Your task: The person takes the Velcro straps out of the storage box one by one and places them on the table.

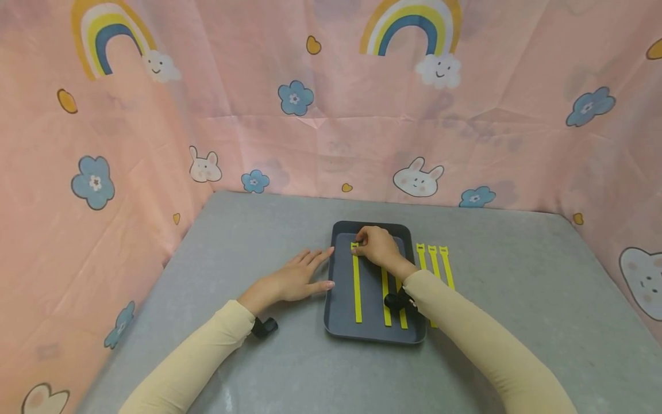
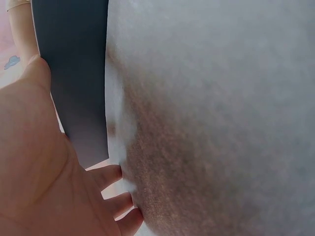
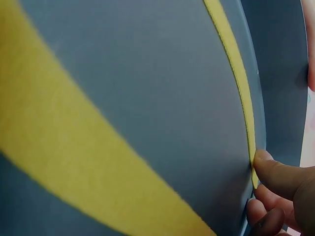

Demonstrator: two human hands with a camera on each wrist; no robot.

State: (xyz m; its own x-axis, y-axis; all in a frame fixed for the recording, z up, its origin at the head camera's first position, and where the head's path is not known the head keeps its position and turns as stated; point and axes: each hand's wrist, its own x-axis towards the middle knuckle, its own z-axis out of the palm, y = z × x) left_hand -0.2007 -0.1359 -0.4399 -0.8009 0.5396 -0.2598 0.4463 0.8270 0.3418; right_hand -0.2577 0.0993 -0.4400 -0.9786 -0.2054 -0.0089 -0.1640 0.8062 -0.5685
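Observation:
A dark grey rectangular tray (image 1: 341,310) sits on the table with yellow cable ties lying lengthwise in it. My right hand (image 1: 380,247) reaches over the tray and pinches the slotted head end of the leftmost yellow cable tie (image 1: 357,293). In the right wrist view, thumb and finger meet at the end of that tie (image 3: 241,78). Two more yellow ties (image 1: 385,287) lie to its right, partly hidden under the right forearm. My left hand (image 1: 297,279) is spread out at the tray's left side, fingertips right at the rim; its wrist view shows the tray's outer wall (image 2: 74,73).
Three more yellow ties (image 1: 433,261) lie side by side on the grey table (image 1: 517,299), just right of the tray and partly covered by the right sleeve. A pink printed cloth (image 1: 336,138) hangs behind the table and along its sides.

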